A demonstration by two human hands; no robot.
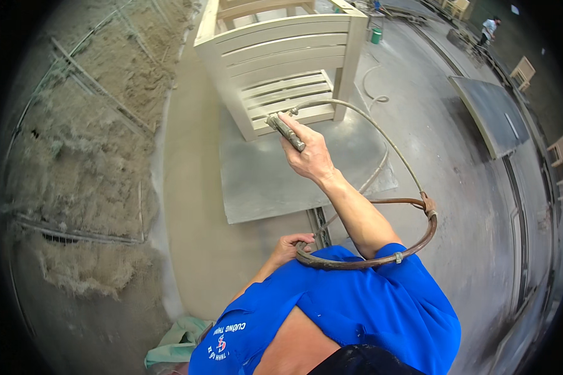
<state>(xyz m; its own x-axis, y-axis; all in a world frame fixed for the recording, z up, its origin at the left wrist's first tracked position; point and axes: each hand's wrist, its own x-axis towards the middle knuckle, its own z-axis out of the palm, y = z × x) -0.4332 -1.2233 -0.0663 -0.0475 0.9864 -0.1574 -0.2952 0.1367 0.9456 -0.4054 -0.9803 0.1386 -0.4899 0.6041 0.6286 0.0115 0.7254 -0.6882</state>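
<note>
My right hand [309, 153] is wrapped round a metal spray gun [286, 132], held out in front of a cream-painted slatted wooden chair [286, 57]. A thin pale hose [381, 131] arcs from the gun back toward my right side. There it meets a thicker brown hose [428, 234], looped in front of my blue shirt. At the loop's left end my left hand [286, 249] is closed on this brown hose, low near my waist. The chair stands upright on a flat grey board [269, 187], with its far side cut off by the upper edge.
A dusty, residue-caked surface with pipes [94, 206] runs along the left. On the right a dark flat panel [488, 115] lies beside a floor rail [516, 200]. Farther off are a green container [376, 35], wooden chairs [523, 70] and another person [489, 30].
</note>
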